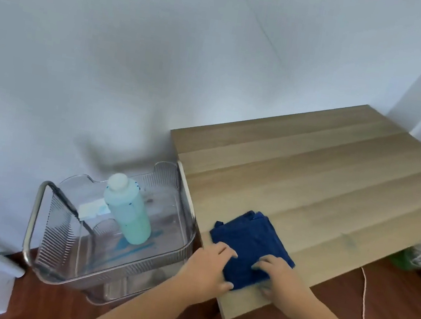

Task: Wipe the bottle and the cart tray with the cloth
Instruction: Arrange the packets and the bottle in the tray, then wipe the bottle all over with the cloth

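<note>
A folded dark blue cloth [249, 241] lies on the near left corner of a light wooden table [323, 181]. My left hand [208, 267] grips its near left edge, thumb under the fold. My right hand [280, 277] presses on its near right edge with fingers curled onto the fabric. To the left stands a clear plastic cart tray [176, 250] with a metal handle. A pale green bottle [128, 210] with a white cap stands upright inside it, apart from both hands.
A small white packet [92, 208] lies in the tray behind the bottle. White walls rise behind the tray and table. The floor is dark red wood, with a thin pink cord [364, 300] and a green object [404, 259] under the table's right side.
</note>
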